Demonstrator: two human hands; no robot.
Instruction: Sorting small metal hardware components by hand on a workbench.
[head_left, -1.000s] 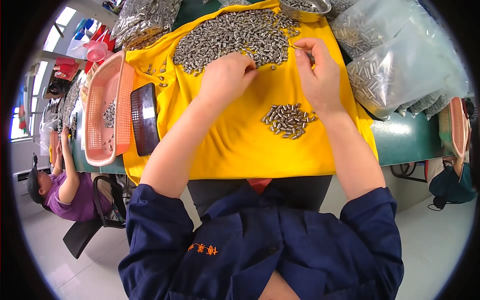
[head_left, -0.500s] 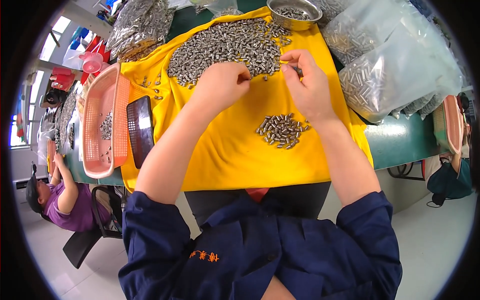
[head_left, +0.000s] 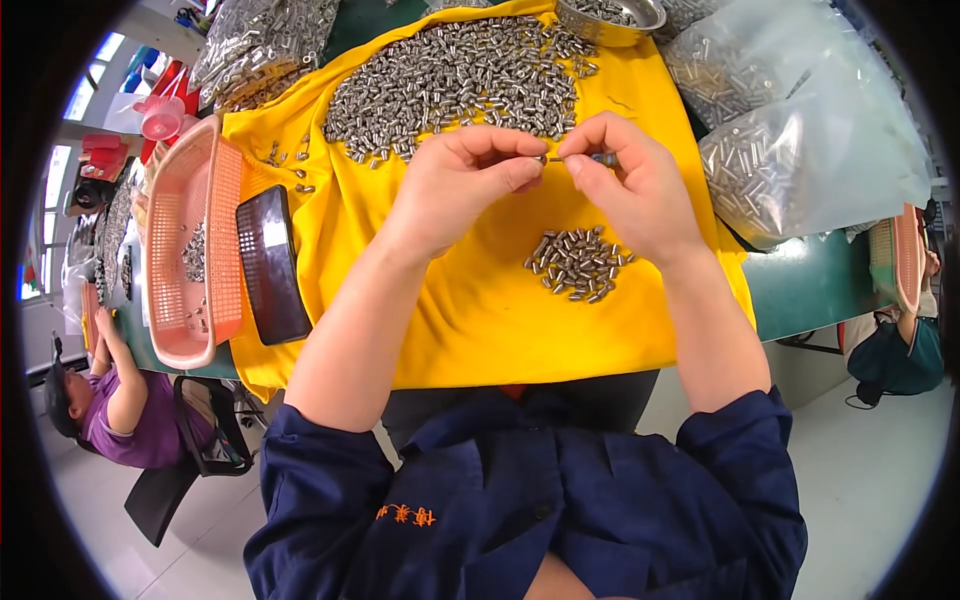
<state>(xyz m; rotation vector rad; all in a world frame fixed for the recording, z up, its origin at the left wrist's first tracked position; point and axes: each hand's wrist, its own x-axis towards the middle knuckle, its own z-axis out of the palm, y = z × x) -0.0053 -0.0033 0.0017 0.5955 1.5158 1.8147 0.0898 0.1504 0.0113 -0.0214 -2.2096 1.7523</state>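
Pinched between my left fingers (head_left: pixel 515 175) above the yellow cloth (head_left: pixel 460 320), the metal cylinder (head_left: pixel 541 158) should feel light, hard and slippery, best held by its sides, while my right fingers (head_left: pixel 592 180) grip a thin rod (head_left: pixel 556 160).

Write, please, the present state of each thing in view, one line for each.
Left hand, pinching a small metal part
Right hand, holding a thin rod, partly hidden
Large pile, spread loosely
Small pile, separate
Yellow cloth, laid out, wrinkled
Pink basket, partly filled
Phone, lying on the cloth, dark
Metal bowl, holding metal parts
Plastic bag, holding metal parts
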